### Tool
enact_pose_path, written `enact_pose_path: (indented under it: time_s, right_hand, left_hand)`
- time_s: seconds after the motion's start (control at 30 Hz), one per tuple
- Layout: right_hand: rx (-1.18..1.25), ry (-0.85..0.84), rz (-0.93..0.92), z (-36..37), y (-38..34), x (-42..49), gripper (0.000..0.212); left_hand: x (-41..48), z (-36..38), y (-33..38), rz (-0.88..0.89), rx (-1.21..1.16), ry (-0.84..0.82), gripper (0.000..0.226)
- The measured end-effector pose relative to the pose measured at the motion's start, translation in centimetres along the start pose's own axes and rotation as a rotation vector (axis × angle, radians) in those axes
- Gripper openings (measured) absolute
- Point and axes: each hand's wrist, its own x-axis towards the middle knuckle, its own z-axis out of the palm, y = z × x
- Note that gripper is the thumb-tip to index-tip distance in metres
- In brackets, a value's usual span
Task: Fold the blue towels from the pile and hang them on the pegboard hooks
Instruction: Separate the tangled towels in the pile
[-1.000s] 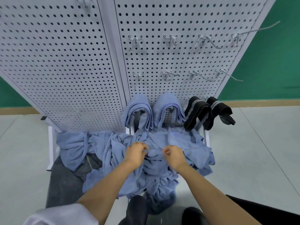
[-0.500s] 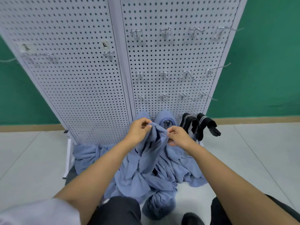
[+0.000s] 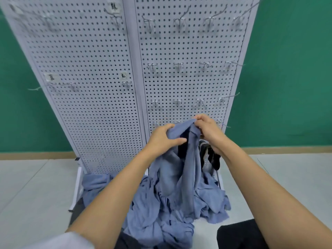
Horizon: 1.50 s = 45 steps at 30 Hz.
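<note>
Both the left hand (image 3: 162,139) and right hand (image 3: 208,129) grip one blue towel (image 3: 188,168) by its top edge; it hangs lengthwise straight down below them onto the pile (image 3: 161,212).

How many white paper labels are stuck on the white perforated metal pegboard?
4 labels, all on its left panel: top left, blurred; top right; mid-left; mid-right. The left hand, right hand and blue towel may hide more.

The pile (image 3: 161,209) lies on the floor (image 3: 36,186) at the pegboard's (image 3: 100,105) foot. Your left hand (image 3: 162,139) and right hand (image 3: 208,130) hold 1 towel (image 3: 189,159) up before the pegboard's right panel, with hooks (image 3: 178,66) above.
</note>
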Motion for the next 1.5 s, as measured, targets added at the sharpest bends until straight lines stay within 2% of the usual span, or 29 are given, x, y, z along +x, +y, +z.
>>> enact_pose_path:
  time_s: [0.1, 0.2, 0.33, 0.37, 0.4, 0.47, 0.5, 0.57, 0.67, 0.73, 0.8, 0.87, 0.93, 1.0, 1.1, 1.17, 1.23, 1.33, 1.43, 1.5]
  right_hand:
    - [-0.017, -0.036, 0.026, 0.5, 2.2, 0.0, 0.020]
    - [-0.038, -0.121, 0.026, 0.6, 3.8, -0.3, 0.015]
    - [-0.284, -0.393, 0.042, 1.6, 4.1, -0.9, 0.051]
    - [-0.332, -0.454, 0.037, 2.2, 4.3, -1.0, 0.051]
    - [-0.344, -0.466, 0.044, 2.7, 4.5, -1.1, 0.041]
    - [-0.250, -0.357, 0.071, 3.2, 4.3, -1.5, 0.012]
    - [-0.196, -0.282, 0.077, 3.0, 4.0, -1.5, 0.008]
    - [-0.072, -0.190, 0.078, 2.3, 3.5, -1.3, 0.013]
    - [0.153, -0.136, 0.094, 1.2, 2.3, -1.4, 0.011]
    - [0.243, -0.087, 0.100, 0.6, 2.0, -1.5, 0.008]
    - [0.297, -0.049, 0.098, 0.2, 1.9, -1.6, 0.006]
    - [0.332, -0.039, 0.124, -0.2, 2.1, -1.8, 0.009]
    - [0.322, -0.083, 0.160, -0.6, 2.5, -2.1, 0.020]
    - [0.248, -0.209, 0.201, -0.8, 2.9, -2.5, 0.034]
    - [0.189, -0.407, 0.231, 0.1, 3.2, -3.4, 0.031]
    - [0.197, -0.371, 0.209, 0.9, 3.4, -3.3, 0.021]
    - [0.211, -0.265, 0.230, 1.1, 3.7, -2.8, 0.020]
    - [0.286, -0.085, 0.331, 0.6, 3.9, -1.8, 0.028]
    - [0.466, -0.016, 0.382, 0.1, 4.0, -1.2, 0.035]
    - [0.524, -0.032, 0.387, 0.2, 3.8, -1.2, 0.033]
  left_hand:
    - [-0.1, 0.5, -2.0, -0.044, -0.046, 0.062, 0.032]
    - [0.1, 0.0, -3.1, -0.092, -0.123, 0.087, 0.019]
    - [0.2, -0.3, -3.3, -0.036, -0.136, 0.086, 0.003]
    - [0.2, -0.2, -2.9, -0.014, -0.161, 0.057, 0.006]
    - [0.1, -0.1, -2.5, -0.002, -0.198, 0.022, 0.009]
    - [0.0, 0.1, -1.8, -0.004, -0.288, -0.024, 0.011]
    - [0.1, 0.1, -1.7, -0.016, -0.326, -0.026, 0.010]
    - [0.0, -0.2, -2.3, -0.063, -0.357, -0.067, 0.028]
    - [-0.8, -0.5, -3.7, -0.213, -0.226, -0.297, 0.053]
    - [-1.0, -0.2, -4.7, -0.262, -0.094, -0.399, 0.046]
    - [-1.0, -0.1, -5.0, -0.277, 0.011, -0.395, 0.024]
    - [-0.8, -0.5, -4.5, -0.316, 0.013, -0.357, 0.022]
    - [-0.7, -1.1, -3.5, -0.359, -0.160, -0.259, 0.022]
    - [-0.5, -1.3, -2.5, -0.398, -0.455, -0.140, 0.019]
    - [-0.3, -0.9, -1.0, -0.436, -0.817, -0.107, 0.016]
    - [0.0, -0.5, -0.7, -0.449, -1.032, -0.130, 0.016]
    - [0.3, -0.2, -0.9, -0.431, -1.137, -0.150, 0.021]
    - [0.1, 0.3, -1.5, -0.383, -0.961, -0.175, 0.033]
    - [-1.1, 1.3, -2.4, -0.410, -0.641, -0.311, 0.063]
    - [-1.9, 2.0, -2.4, -0.413, -0.541, -0.397, 0.057]
